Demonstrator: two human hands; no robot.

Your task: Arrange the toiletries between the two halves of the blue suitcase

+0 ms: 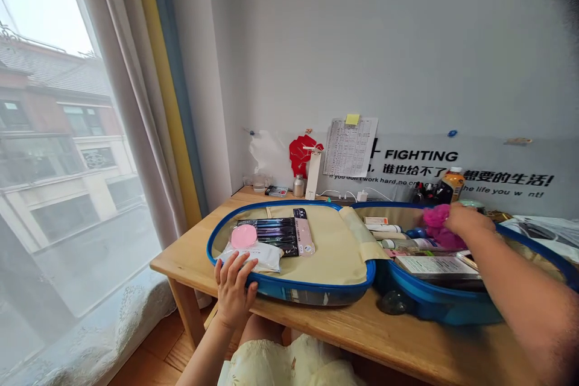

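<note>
An open blue suitcase lies on the desk, with its lid half (294, 247) lined in pale yellow fabric. My left hand (233, 286) rests on the lid's front blue rim, fingers apart, touching a white packet (260, 257). A round pink sponge (243, 236) lies on that packet, beside dark flat packs (274, 235) and a pale pink box (304, 232). My right hand (470, 221) grips a pink mesh bath puff (436, 227) above the other half of the suitcase. Below it lie toiletry tubes (384, 228) and a white carton (434, 265).
The wooden desk (362, 329) carries the suitcase. A dark glass ball (392, 302) sits by its front wall. Along the wall stand an orange-capped bottle (452, 186), a small metal bottle (298, 186) and a white lamp (313, 172). A curtained window (76, 163) lies left.
</note>
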